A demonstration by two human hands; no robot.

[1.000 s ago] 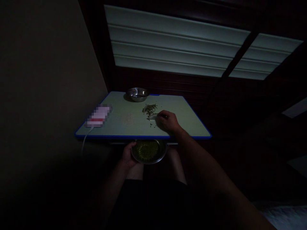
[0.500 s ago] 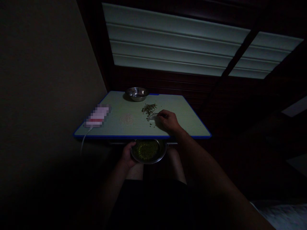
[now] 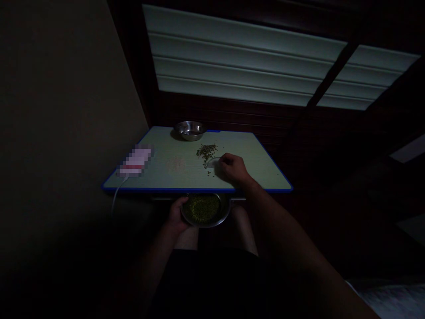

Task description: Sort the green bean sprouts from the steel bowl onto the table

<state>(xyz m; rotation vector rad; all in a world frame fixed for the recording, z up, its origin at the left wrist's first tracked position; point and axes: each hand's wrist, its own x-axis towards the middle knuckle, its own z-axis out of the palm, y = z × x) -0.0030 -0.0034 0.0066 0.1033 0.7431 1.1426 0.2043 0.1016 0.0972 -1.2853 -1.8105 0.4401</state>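
Observation:
My left hand (image 3: 178, 217) grips the left rim of a metal bowl (image 3: 222, 218), its thumb over the edge. Small green beans, like mung beans, fill the bottom of that bowl, which sits over my lap just below the table's front edge. On the table, my right hand (image 3: 233, 167) is closed with fingers pinched on a small pale, rounded flat piece (image 3: 213, 163); its exact kind is too dim to tell. The piece lies low over the surface, at the near edge of a pile of brownish beans (image 3: 206, 151). A few loose beans are scattered around the pile.
A second metal bowl (image 3: 190, 131) stands at the back edge of the pale, blue-rimmed table (image 3: 262, 170). At the left lies a blurred-out pinkish object (image 3: 135, 162) with a white cable (image 3: 115, 198) hanging off the front. A wall rises on the left, slatted panels behind.
The pale piece in my right hand has tipped slightly and shows more of its flat face. My left hand and the bowl of green beans have stayed in place.

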